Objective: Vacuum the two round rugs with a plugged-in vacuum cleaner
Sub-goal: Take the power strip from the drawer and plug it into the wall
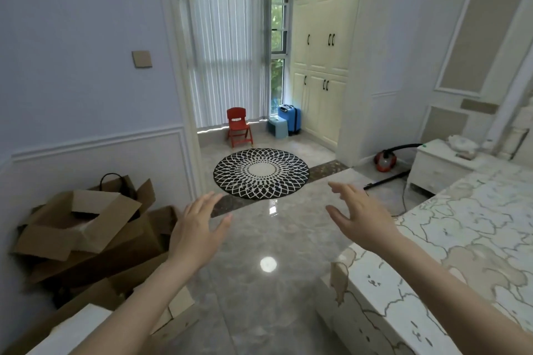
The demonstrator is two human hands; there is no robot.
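Reaching forward over the glossy floor (259,282) with left hand (199,228) and right hand (357,219), both grips released, fingers spread, holding nothing. Lying far ahead at the doorway: one round rug (261,173). Sitting far right on the floor beside the nightstand (441,164): red vacuum (385,158). Piling up near left: boxes (83,230). Filling the near right: bed (461,239).

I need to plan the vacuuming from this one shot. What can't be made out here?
- Second rug: only one rug shows in the head view.
- Vacuum: partly behind the nightstand.
- Plug and socket: the cord runs behind the bed, so plugged in or not is unclear.
- Both hands are empty.
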